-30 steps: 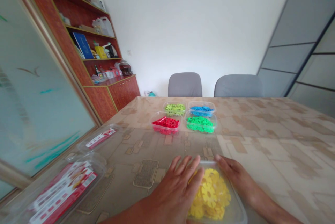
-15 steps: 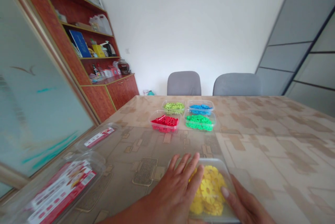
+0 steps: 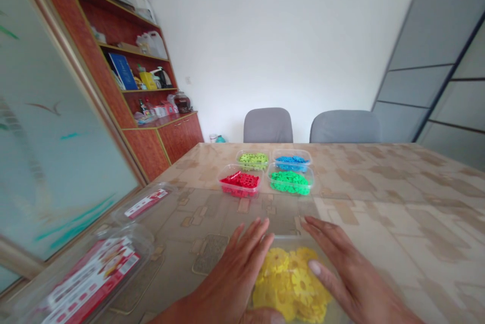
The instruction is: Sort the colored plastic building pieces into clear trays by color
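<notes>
A clear plastic container of yellow flower-shaped plastic pieces sits at the near edge of the view, between my hands. My left hand lies along its left side, fingers stretched out and thumb by the near edge. On the other side, my right hand rests with straight fingers over the right edge, its thumb above the yellow pieces. Both hands are open, touching or very close to the container; exact contact is hard to make out. Whether a lid covers it is unclear.
Farther back stand clear containers of red pieces, green pieces, lime pieces and blue pieces. Clear plastic packaging with red-and-white labels lies at left. Two grey chairs stand beyond the table.
My left hand has slid from the top of the yellow pieces' container to its left side. My right hand has moved forward along the right side. The view has tilted up slightly.
</notes>
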`<state>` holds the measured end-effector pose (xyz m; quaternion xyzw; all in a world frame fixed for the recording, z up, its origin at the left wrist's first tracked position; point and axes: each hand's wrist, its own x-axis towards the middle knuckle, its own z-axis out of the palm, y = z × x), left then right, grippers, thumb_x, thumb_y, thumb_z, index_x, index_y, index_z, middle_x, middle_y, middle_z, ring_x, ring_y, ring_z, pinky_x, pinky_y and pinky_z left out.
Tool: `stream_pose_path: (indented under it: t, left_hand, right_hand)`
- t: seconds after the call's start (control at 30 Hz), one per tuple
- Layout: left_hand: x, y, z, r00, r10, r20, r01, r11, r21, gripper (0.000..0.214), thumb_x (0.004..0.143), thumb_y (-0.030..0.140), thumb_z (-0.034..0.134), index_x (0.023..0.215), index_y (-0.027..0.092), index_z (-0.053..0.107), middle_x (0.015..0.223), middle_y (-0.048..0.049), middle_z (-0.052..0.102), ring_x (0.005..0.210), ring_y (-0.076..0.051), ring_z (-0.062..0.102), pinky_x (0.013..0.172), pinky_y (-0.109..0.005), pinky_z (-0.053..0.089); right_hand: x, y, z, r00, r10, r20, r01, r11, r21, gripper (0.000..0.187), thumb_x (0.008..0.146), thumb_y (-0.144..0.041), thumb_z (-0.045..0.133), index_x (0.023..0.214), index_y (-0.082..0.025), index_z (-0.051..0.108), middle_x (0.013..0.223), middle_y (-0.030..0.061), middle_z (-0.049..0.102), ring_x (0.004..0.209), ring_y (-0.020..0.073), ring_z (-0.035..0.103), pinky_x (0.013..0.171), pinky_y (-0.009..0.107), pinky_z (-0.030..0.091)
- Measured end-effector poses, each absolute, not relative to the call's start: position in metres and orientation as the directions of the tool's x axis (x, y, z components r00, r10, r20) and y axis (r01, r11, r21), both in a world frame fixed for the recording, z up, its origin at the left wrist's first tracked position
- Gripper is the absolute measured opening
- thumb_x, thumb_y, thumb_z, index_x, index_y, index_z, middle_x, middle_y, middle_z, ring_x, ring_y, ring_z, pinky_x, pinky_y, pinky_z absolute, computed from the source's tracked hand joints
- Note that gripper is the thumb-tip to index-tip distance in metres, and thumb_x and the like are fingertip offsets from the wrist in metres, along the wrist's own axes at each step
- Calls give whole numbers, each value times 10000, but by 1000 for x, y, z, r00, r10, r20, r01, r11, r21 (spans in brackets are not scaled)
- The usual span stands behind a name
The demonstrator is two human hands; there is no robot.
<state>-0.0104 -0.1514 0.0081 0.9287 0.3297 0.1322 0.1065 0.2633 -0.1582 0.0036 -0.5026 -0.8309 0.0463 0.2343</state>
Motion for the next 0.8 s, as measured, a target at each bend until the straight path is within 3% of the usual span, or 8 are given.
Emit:
stream_pose_path:
  t: [0.13,0.23,0.33,0.47,0.53,0.63,0.73,0.8]
  left_hand:
    - [-5,-150,-17,775,591,223,541,-804,248,1012,816,681,460,1484,204,-131,1567,-189,15,1419,-392,99,1105,-641,176]
    - [-2,-152,-21,759,604,244,560,-796,231,1020,807,679,479,1489,202,-111,1564,-198,-1,1417,-405,87,1096,-640,211]
    - [0,-158,-9,751,642,155,606,-763,224,1009,796,684,493,1496,205,-55,1562,-208,9,1415,-410,88,1084,-651,223]
    - [-2,-161,0,741,667,82,630,-732,261,962,823,665,474,1492,223,-58,1565,-200,-22,1421,-398,58,1087,-641,227]
    - [-5,-160,-1,742,657,131,592,-735,331,938,828,673,456,1486,265,-74,1575,-164,-35,1427,-380,57,1094,-625,234]
    - [-9,-159,1,673,701,237,556,-690,463,691,924,570,357,1477,321,27,1591,-81,26,1440,-308,103,1111,-556,272]
    - [-11,-158,7,575,764,293,594,-636,492,545,973,446,289,1469,308,110,1589,-64,61,1444,-276,111,1121,-540,259]
    - [-10,-155,5,610,725,319,588,-685,430,631,947,520,322,1480,271,96,1587,-96,57,1442,-314,92,1123,-586,198]
  right_hand:
    - [245,-156,0,-553,792,258,777,602,-183,696,889,-554,446,1376,-57,468,1408,208,461,1279,352,458,994,506,461]
    - [241,-157,1,-561,807,188,788,589,-178,709,892,-544,435,1391,-40,439,1410,217,452,1276,376,453,998,550,441]
    - [240,-159,5,-544,828,135,803,560,-204,673,908,-500,416,1404,-44,418,1417,209,449,1289,381,434,1008,576,418]
    - [241,-159,5,-520,843,136,790,535,-299,640,933,-510,367,1406,-83,428,1433,181,443,1310,342,420,1047,550,384]
    - [247,-155,5,-472,863,180,770,503,-393,615,950,-518,316,1396,-117,452,1443,155,440,1319,308,417,1054,524,385]
    - [262,-146,8,-311,921,234,756,389,-527,603,951,-531,281,1336,-138,527,1392,149,511,1274,290,479,1031,497,424]
    - [275,-141,12,-206,966,156,750,258,-609,595,934,-557,311,1306,-162,554,1279,152,612,1099,292,623,924,457,515]
    - [277,-144,12,-221,973,69,736,213,-642,590,916,-579,347,1299,-187,566,1162,141,688,989,298,677,840,436,555]
